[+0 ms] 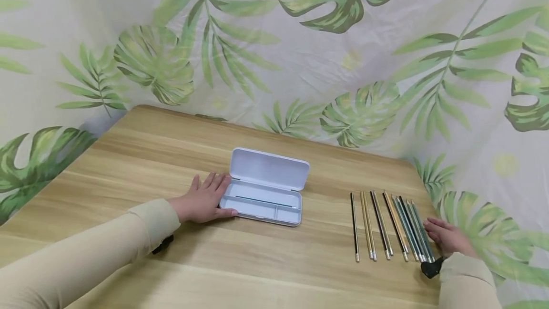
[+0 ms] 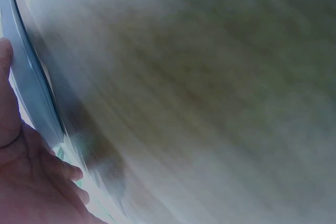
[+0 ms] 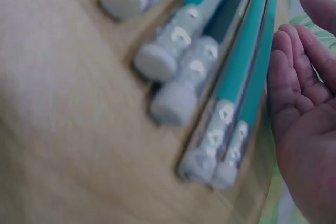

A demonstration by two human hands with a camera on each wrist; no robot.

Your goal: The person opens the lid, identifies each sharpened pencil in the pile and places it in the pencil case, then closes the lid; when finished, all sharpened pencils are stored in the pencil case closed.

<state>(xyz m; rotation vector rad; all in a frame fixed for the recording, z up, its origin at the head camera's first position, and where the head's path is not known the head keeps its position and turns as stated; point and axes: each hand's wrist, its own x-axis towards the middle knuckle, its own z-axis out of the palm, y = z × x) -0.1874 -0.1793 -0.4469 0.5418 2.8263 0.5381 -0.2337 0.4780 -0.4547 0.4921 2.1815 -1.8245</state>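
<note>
A pale lavender pencil case (image 1: 269, 169) stands with its lid raised near the middle of the table. One dark green pencil (image 1: 263, 201) lies along its long compartment; smaller compartments line the front. My left hand (image 1: 202, 201) lies at the case's left end, fingers spread and thumb along the front corner. In the left wrist view the thumb overlaps the side wall of the case (image 2: 34, 72). To the right, my right hand (image 1: 448, 238) is beside the rightmost green pencils (image 1: 422, 232). Its fingers (image 3: 294, 72) are loosely bent and hold nothing, close to the pencils' outer side.
Left of the green pencils lie natural wood and black pencils (image 1: 368, 225), roughly parallel, with white erasers facing me. The wooden table (image 1: 141, 156) ends at the right just past the pencils. A leaf-patterned cloth (image 1: 300, 61) hangs behind it.
</note>
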